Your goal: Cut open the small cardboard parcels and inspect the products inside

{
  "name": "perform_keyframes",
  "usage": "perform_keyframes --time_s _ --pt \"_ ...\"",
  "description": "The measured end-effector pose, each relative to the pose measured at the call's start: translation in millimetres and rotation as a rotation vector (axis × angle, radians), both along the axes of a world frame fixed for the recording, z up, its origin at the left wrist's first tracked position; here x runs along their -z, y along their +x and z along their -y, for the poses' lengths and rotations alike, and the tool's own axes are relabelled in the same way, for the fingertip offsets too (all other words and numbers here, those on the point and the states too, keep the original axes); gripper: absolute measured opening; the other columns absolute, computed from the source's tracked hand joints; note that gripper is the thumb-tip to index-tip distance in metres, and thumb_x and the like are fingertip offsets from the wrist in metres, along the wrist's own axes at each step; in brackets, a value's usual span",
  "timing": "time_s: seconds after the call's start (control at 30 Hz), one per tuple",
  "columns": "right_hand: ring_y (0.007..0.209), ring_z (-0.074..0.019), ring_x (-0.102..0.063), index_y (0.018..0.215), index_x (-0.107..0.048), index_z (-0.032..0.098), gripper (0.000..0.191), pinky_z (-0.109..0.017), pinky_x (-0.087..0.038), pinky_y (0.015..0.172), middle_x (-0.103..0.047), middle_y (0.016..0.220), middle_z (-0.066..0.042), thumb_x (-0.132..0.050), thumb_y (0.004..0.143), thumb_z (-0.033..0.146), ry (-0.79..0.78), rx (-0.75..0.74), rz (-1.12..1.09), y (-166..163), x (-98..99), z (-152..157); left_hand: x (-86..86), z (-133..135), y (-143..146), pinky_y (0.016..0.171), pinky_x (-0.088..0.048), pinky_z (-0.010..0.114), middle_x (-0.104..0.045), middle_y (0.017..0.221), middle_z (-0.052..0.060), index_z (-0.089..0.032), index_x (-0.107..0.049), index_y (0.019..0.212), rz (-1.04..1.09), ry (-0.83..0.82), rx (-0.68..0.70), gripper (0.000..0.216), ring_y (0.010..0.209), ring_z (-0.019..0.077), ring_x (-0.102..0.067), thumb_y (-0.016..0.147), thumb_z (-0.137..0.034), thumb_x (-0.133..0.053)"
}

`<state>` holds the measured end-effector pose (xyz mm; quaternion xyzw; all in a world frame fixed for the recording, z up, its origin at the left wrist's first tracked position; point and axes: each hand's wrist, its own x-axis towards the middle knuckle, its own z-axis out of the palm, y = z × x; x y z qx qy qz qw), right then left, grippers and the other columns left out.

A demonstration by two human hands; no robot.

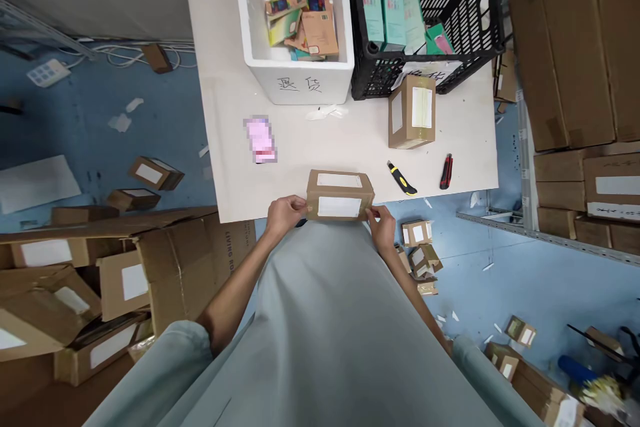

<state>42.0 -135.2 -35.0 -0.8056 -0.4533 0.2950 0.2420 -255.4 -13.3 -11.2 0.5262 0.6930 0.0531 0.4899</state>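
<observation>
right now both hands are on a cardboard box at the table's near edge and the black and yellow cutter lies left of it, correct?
No, the head view shows the black and yellow cutter right of the cardboard box. The left hand and right hand are indeed on it, at the table's near edge.

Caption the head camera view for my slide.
Left hand and right hand hold a labelled cardboard box at the table.

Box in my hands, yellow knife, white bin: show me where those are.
Box (340, 191), head view, on brown cardboard near its middle.
Yellow knife (402, 178), head view, on its handle.
White bin (300, 73), head view, on its front wall.
</observation>
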Motion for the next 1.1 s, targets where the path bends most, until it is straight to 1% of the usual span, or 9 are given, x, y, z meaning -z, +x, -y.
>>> perform_keyframes --time_s 0.1,0.2,0.3,0.47,0.57,0.67,0.83,1.0,1.1 --pt "0.092 -0.0282 -0.079 0.098 -0.078 0.022 0.03 -0.04 -0.062 0.089 -0.083 0.1 -0.012 -0.064 0.105 0.048 -0.011 0.022 -0.04 -2.2 1.2 16.4 1.7 15.8 -4.9 0.092 -0.063 0.034 -0.089 0.095 0.001 -0.026 -0.084 0.087 0.022 -0.048 -0.007 0.009 0.097 0.0262 -0.085 0.081 -0.029 -0.09" --pt "0.091 -0.0281 -0.079 0.097 -0.078 0.022 0.029 -0.04 -0.063 0.09 -0.084 0.099 -0.012 -0.064 0.104 0.047 0.002 0.024 -0.048 -1.4 1.0 15.4 4.5 18.1 -5.0 0.093 -0.064 0.034 -0.089 0.095 0.001 -0.026 -0.084 0.088 0.05 -0.038 -0.011 0.011 0.097 0.0262 -0.085 0.081 -0.03 -0.09" --pt "0.092 -0.0278 -0.079 0.099 -0.078 0.021 0.028 -0.04 -0.062 0.091 -0.084 0.1 -0.012 -0.065 0.103 0.044 0.022 0.021 -0.038 3.0 -0.3 -4.2 8.6 4.8 -0.3 0.093 -0.064 0.035 -0.089 0.098 0.002 -0.025 -0.084 0.09 0.069 0.014 -0.028 0.011 0.099 0.027 -0.085 0.082 -0.033 -0.089" --pt "0.094 -0.027 -0.079 0.102 -0.08 0.018 0.025 -0.039 -0.062 0.094 -0.085 0.104 -0.013 -0.067 0.101 0.04 0.022 0.017 -0.048 16.4 -1.4 -60.5 16.9 -40.1 14.2 0.096 -0.064 0.037 -0.089 0.1 0.004 -0.024 -0.087 0.095 0.071 0.121 -0.032 0.012 0.103 0.0291 -0.084 0.086 -0.032 -0.085" --pt "0.092 -0.0269 -0.079 0.1 -0.08 0.018 0.022 -0.038 -0.061 0.094 -0.085 0.1 -0.012 -0.069 0.1 0.038 -0.016 0.016 -0.061 21.6 -2.8 -81.5 20.0 -57.2 19.0 0.095 -0.064 0.036 -0.089 0.097 0.005 -0.023 -0.088 0.093 0.064 0.134 -0.036 0.011 0.101 0.0293 -0.084 0.085 -0.03 -0.086" --pt "0.09 -0.0267 -0.078 0.098 -0.08 0.018 0.022 -0.038 -0.061 0.092 -0.085 0.096 -0.011 -0.071 0.099 0.038 -0.04 0.025 -0.081 20.6 -6.4 -84.0 19.3 -55.8 19.1 0.095 -0.064 0.037 -0.089 0.097 0.005 -0.024 -0.088 0.093 0.09 0.111 -0.067 0.011 0.101 0.0294 -0.084 0.084 -0.031 -0.087" --pt "0.09 -0.0266 -0.079 0.096 -0.082 0.018 0.02 -0.037 -0.06 0.091 -0.086 0.097 -0.011 -0.071 0.097 0.035 -0.048 0.068 -0.047 16.4 -16.2 -85.0 11.5 -45.2 19.1 0.103 -0.064 0.04 -0.09 0.103 0.006 -0.024 -0.089 0.096 0.125 0.126 -0.116 0.014 0.106 0.03 -0.085 0.087 -0.034 -0.085" --pt "0.093 -0.0273 -0.08 0.098 -0.085 0.018 0.021 -0.038 -0.06 0.092 -0.087 0.102 -0.012 -0.071 0.098 0.034 0.003 0.06 -0.001 31.9 -28.4 -110.0 2.7 -57.2 30.2 0.104 -0.065 0.041 -0.09 0.106 0.007 -0.022 -0.089 0.101 0.193 0.186 -0.155 0.02 0.104 0.0296 -0.084 0.088 -0.037 -0.086" --pt "0.095 -0.0281 -0.081 0.099 -0.086 0.019 0.02 -0.038 -0.061 0.093 -0.088 0.101 -0.011 -0.071 0.1 0.032 0.005 0.033 0.026 42.0 -31.1 -128.2 1.6 -66.2 37.9 0.105 -0.064 0.04 -0.09 0.106 0.007 -0.022 -0.089 0.102 0.197 0.188 -0.183 0.02 0.106 0.0292 -0.084 0.088 -0.036 -0.085"
